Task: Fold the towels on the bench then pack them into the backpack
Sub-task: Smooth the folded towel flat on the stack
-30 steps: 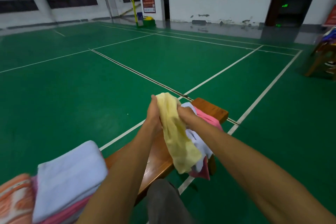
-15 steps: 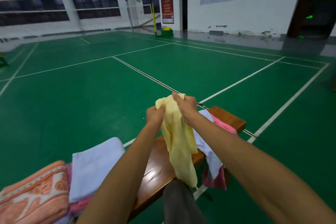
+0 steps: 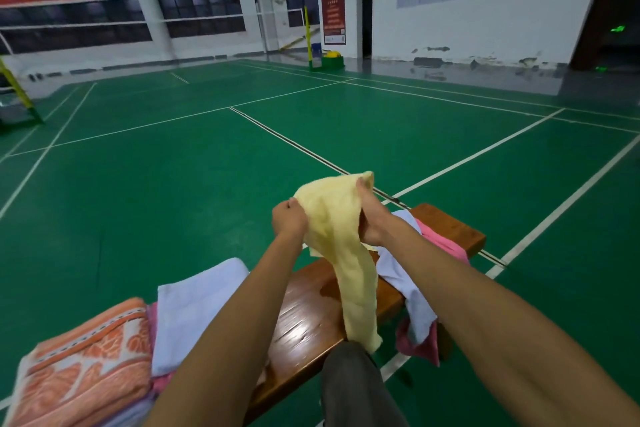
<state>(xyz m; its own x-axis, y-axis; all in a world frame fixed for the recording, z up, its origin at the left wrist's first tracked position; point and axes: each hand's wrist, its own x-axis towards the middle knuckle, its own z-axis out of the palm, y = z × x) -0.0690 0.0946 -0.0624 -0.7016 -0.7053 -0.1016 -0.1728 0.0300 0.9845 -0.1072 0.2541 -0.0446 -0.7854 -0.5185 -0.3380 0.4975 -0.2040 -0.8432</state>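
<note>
Green court floor [image 3: 173, 201] with white lines spreads wide on every side of a brown wooden worktop [image 3: 304, 319]. Above the worktop, both hands hold up a yellow towel [image 3: 341, 246]. The left hand [image 3: 289, 220] is curled tight on the towel's left top edge, and that grip is closed on the cloth. The right hand [image 3: 372, 215] pinches the right top corner, thumb on the near side, so that grip is closed on the towel too. Below the two grips the towel hangs down in a long strip, and its bottom end reaches a grey trouser knee [image 3: 353, 388]. Just right of the right grip, a white towel [image 3: 405, 284] and a pink towel [image 3: 440, 239] lie loose and spill over the worktop's near edge. Down and left of the left grip sits a folded stack [image 3: 145, 329], pale blue beside orange. Bare shiny wood shows between the stack and the hanging towel.
</note>
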